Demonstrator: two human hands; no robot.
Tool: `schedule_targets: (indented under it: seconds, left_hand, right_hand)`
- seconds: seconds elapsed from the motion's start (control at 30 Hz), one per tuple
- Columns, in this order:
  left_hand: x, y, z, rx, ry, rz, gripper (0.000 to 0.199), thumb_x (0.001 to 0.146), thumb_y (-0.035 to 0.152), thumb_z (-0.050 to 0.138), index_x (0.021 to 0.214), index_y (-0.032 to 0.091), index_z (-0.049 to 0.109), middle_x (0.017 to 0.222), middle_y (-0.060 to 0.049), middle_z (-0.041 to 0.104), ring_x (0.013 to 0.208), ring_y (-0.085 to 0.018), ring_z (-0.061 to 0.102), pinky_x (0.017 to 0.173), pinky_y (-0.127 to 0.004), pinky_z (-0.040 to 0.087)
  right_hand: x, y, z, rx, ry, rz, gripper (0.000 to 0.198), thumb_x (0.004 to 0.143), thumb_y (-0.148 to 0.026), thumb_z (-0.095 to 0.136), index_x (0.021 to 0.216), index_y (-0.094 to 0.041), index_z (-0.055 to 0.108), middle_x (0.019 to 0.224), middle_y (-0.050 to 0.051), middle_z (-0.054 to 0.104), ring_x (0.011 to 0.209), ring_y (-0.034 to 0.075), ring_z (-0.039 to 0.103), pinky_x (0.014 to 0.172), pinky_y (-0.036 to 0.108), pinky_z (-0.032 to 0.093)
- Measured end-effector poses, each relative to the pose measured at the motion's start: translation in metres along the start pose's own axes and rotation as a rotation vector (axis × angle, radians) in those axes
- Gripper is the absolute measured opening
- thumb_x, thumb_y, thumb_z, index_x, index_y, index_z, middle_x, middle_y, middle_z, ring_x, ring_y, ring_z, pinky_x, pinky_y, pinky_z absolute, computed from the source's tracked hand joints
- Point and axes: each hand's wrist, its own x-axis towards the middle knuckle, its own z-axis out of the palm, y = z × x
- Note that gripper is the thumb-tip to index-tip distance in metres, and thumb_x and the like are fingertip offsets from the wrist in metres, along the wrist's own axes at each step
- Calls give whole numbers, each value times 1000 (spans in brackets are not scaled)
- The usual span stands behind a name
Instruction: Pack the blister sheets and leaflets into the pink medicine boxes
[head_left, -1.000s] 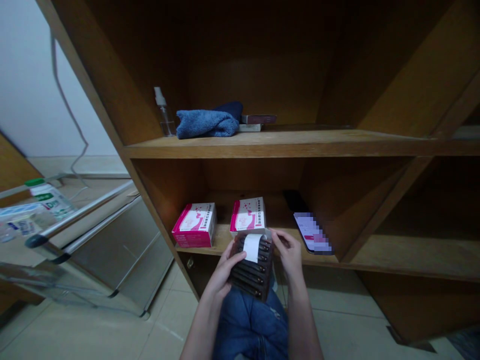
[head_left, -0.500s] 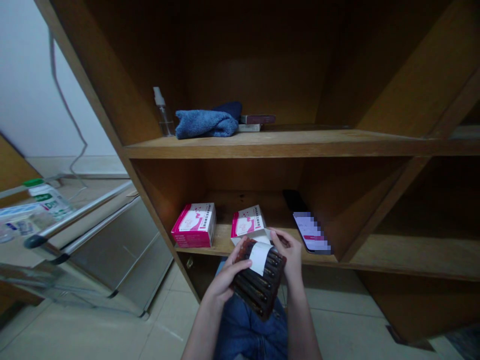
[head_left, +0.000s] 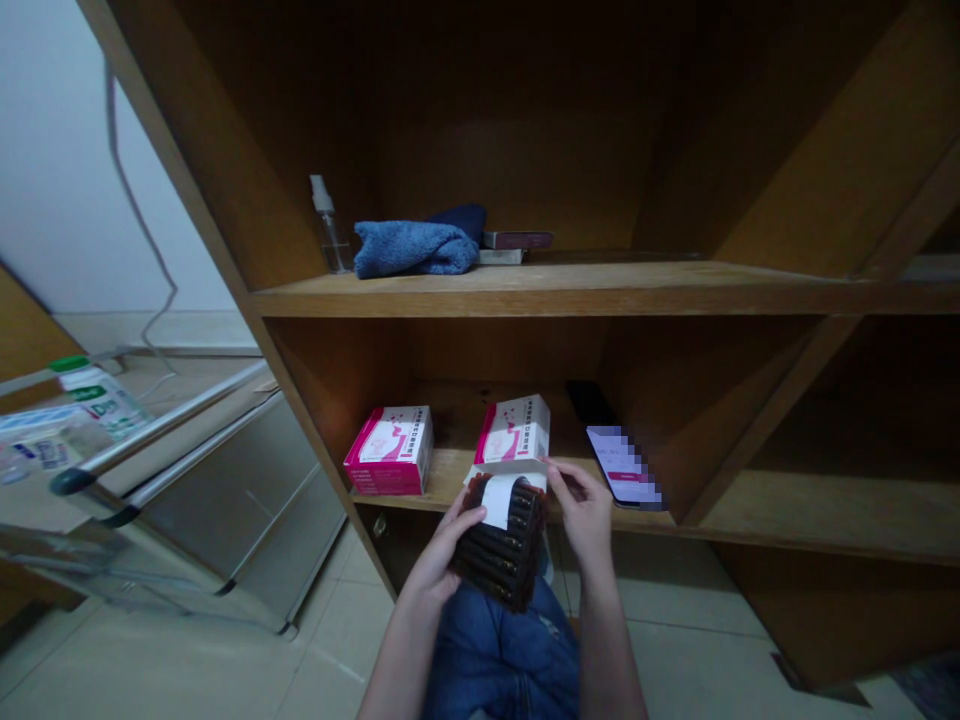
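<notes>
My left hand (head_left: 436, 556) is wrapped round the left side of a pack of dark brown vials (head_left: 501, 560), its thumb on top. A folded white paper (head_left: 497, 500) lies over the vials near the thumb. My right hand (head_left: 583, 512) pinches the edge of an open pink-and-white carton (head_left: 514, 428) on the lower shelf. The carton's open end faces me, and the far end of the vials is close to that opening; whether they touch inside it is hidden. To the left, a second pink-and-white carton (head_left: 390, 450) sits apart with its visible faces closed.
A phone (head_left: 626, 465) with a lit, partly blurred screen lies right of the cartons. On the upper shelf (head_left: 600, 290) are a spray bottle (head_left: 332, 230), a blue towel (head_left: 412, 248) and small flat boxes (head_left: 517, 240). A metal-framed cart (head_left: 225, 500) holding a green-capped bottle (head_left: 101, 395) stands left.
The open carton has shifted right and turned, its opening now toward me. The vials have moved left and up to it. My right hand has moved from the vials' edge to the carton.
</notes>
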Motion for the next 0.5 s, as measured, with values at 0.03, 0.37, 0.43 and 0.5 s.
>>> schedule_targets:
  seconds: [0.03,0.37,0.43,0.5]
  left_hand:
    - [1,0,1,-11,30,-15,45,66,18,70,110,21,61,97,-5,71,92,-21,65,85,-29,47]
    - [5,-1,-3,24,95,4,24,68,27,69,90,19,66,84,-8,71,93,-27,64,85,-35,47]
    - [5,0,-2,29,99,7,23,68,28,69,89,19,66,84,-8,71,94,-27,64,84,-35,47]
    - [5,1,-1,27,122,1,22,68,28,69,87,18,66,86,-9,71,93,-27,64,81,-34,49]
  right_hand:
    - [0,-1,0,8,-37,-3,18,75,-35,62,79,-19,70,90,8,72,86,23,66,82,40,51]
    - [-2,-1,-2,63,-196,-19,15,75,-34,64,79,-22,72,89,8,73,90,24,66,86,42,50]
    - [-1,6,-3,80,-211,4,16,75,-35,64,78,-21,72,89,8,73,89,24,66,84,41,51]
    - [-1,14,-4,96,-222,36,17,74,-36,64,77,-21,72,87,8,73,85,23,67,80,39,52]
